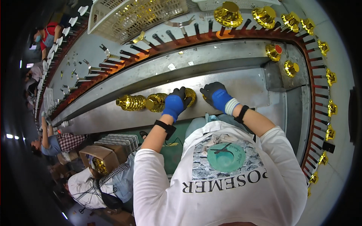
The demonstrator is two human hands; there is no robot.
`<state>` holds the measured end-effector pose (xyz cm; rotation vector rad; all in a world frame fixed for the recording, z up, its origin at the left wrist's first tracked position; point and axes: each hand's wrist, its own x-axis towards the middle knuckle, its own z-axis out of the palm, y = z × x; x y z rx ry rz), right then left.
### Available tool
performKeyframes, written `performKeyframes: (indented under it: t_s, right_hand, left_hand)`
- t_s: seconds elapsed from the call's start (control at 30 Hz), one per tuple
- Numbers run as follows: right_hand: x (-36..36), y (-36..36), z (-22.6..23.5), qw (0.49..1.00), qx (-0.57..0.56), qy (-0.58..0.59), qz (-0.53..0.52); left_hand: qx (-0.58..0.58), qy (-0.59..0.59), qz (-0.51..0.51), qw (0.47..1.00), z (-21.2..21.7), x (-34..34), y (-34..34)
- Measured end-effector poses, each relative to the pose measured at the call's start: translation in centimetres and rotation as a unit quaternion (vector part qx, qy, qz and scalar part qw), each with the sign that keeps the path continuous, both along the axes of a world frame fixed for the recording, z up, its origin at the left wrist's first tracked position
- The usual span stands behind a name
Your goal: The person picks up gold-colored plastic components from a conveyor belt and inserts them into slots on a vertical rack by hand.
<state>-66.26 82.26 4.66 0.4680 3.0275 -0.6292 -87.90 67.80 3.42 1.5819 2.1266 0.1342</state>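
Observation:
Shiny gold flared, cup-shaped parts lie nested in rows along the metal bench (241, 81) before me. One ribbed stack (132, 102) is at the left, and a second gold stack (155, 102) runs up against my left hand (176, 102). That hand wears a black and blue glove, its fingers curled over the stack; a gold rim (191, 97) shows just past them. Close by on the right, my gloved right hand (216, 95) has its fingers bent down and closed. A sliver of gold (204, 97) shows at its fingertips; the rest is hidden under the hand.
Behind the bench curves a conveyor of dark upright pegs (198, 31), several carrying gold parts (228, 15). Two gold parts (291, 68) stand on a metal block at the right. A white crate (135, 19) is at the back. At the left, co-workers (102, 184) are near cardboard boxes (98, 156).

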Motion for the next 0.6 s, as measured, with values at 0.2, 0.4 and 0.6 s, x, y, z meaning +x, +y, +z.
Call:
performKeyframes:
  t_s: [0.2,0.4,0.6]
  right_hand:
    - [1.1,2.3,4.6,0.977,0.113,0.177,-0.030]
    - [-0.1,21.8,19.6,0.843,0.389,0.303,-0.216]
    - [-0.7,27.1,17.2,0.951,0.135,0.196,-0.198]
  left_hand:
    - [0.096,0.043,-0.032,0.994,6.5,0.6,3.1]
    - [0.475,0.111,-0.093,0.868,21.7,-0.7,19.6]
    - [0.305,0.108,-0.068,0.944,19.9,-2.1,28.3]
